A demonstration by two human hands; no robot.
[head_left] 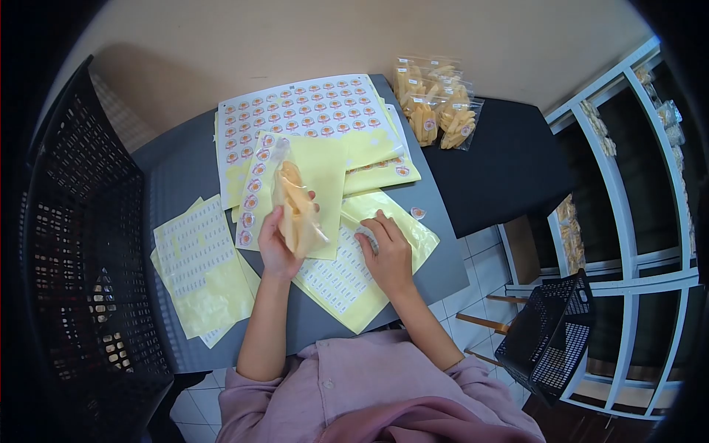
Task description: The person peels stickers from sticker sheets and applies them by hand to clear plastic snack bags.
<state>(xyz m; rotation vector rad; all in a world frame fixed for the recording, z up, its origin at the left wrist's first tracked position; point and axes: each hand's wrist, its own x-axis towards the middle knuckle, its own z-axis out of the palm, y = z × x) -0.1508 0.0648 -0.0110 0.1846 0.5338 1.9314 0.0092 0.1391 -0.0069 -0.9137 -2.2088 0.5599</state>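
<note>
**Holding a snack bag over sheets of stickers**

Lifting a clear bag of yellow snack strips [298, 208] above the grey surface [436, 273], the left hand [277, 247] has its grip closed around the bag's lower half, holding it upright. The right hand [385, 252] rests fingers-down on a yellow sheet of small labels [336, 280]; its grip looks loosely curled, and I cannot tell whether it pinches a label. Behind the bag lies a sheet of round stickers [303, 111]. More filled bags [437, 109] sit at the far right edge. A black crate [81, 244] stands to the left.
</note>
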